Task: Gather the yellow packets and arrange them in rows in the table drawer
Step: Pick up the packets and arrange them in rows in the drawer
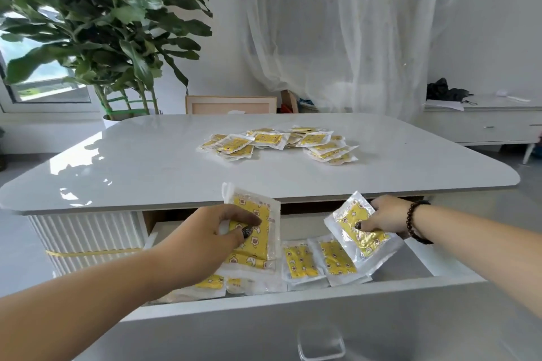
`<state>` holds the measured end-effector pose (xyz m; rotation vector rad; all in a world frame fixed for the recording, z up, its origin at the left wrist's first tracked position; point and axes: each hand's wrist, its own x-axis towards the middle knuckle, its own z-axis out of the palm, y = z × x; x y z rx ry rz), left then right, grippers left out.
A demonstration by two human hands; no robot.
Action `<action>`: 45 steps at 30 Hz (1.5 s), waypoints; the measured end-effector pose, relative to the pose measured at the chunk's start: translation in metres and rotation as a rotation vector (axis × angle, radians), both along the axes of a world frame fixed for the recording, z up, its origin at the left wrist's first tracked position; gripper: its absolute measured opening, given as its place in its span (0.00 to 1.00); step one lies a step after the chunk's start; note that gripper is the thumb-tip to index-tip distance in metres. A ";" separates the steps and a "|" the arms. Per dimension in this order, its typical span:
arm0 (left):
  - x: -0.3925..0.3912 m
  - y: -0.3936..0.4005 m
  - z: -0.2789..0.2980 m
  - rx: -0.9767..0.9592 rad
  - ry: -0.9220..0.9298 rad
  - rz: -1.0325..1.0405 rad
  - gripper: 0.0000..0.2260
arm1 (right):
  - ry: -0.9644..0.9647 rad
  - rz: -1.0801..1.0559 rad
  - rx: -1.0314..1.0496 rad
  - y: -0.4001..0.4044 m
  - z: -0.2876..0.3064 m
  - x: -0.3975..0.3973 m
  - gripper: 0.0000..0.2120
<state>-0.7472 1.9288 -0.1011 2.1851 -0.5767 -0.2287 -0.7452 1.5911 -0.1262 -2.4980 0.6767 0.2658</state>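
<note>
**Drawer row started, most packets waiting on the tabletop**

You are working over the open table drawer [308, 294], and you are carrying packets in both hands. Your left hand [205, 231] is pinching an upright yellow packet [255, 231] between thumb and curled fingers, holding it above the drawer's left half. Your right hand [381, 218] is gripping a second, tilted packet [362, 231] by its upper edge, above the drawer's right-of-centre part; a dark bead bracelet [415, 221] is sitting on that wrist.

Inside the drawer, a few packets are already lying down: two placed packets [318, 261] are sitting side by side near the drawer's middle, and more are showing along the drawer's front wall on the left, partly hidden by your left forearm. Whether those are forming a neat row you cannot fully tell from here.

Beyond the drawer, on the white tabletop [146, 161], a loose pile of packets [278, 142] is lying scattered, well apart from the drawer. Judging by that pile, you are early in the job: a first row is only beginning, the drawer's right side is showing bare floor, and most of the gathering is left.
</note>
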 end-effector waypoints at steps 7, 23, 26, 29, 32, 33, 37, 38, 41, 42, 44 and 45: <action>0.013 0.001 -0.012 0.050 0.012 -0.017 0.14 | 0.130 -0.144 -0.062 -0.021 -0.036 0.030 0.18; 0.045 -0.026 -0.028 0.093 0.094 -0.094 0.12 | 0.234 -0.090 -0.195 -0.033 -0.086 0.035 0.15; 0.041 -0.032 -0.027 0.088 0.088 -0.084 0.12 | 0.240 -0.041 -0.260 -0.032 -0.083 0.033 0.17; 0.039 -0.033 -0.024 0.091 0.090 -0.081 0.13 | 0.203 0.007 -0.352 -0.027 -0.075 0.029 0.15; 0.033 -0.032 -0.018 0.032 0.101 -0.055 0.13 | 0.069 0.085 -0.437 -0.014 -0.054 0.022 0.13; 0.030 -0.031 -0.016 0.017 0.110 -0.046 0.13 | 0.002 0.097 -0.416 -0.007 -0.045 0.020 0.15; 0.018 -0.024 -0.004 -0.028 0.112 -0.038 0.18 | -0.278 0.098 0.209 0.043 0.001 0.003 0.10; 0.015 -0.023 0.000 -0.052 0.109 -0.034 0.23 | -0.308 0.098 0.430 0.057 0.014 -0.004 0.08; 0.002 -0.019 0.012 -0.131 0.114 -0.024 0.41 | -0.300 0.140 0.812 0.087 0.044 -0.022 0.07; -0.002 -0.019 0.015 -0.177 0.136 -0.030 0.44 | -0.285 0.151 0.878 0.094 0.050 -0.027 0.07; -0.010 -0.020 0.020 -0.238 0.145 -0.023 0.42 | -0.284 0.163 0.948 0.108 0.057 -0.037 0.07; -0.014 -0.020 0.022 -0.250 0.127 -0.013 0.38 | -0.311 0.164 0.957 0.114 0.057 -0.041 0.08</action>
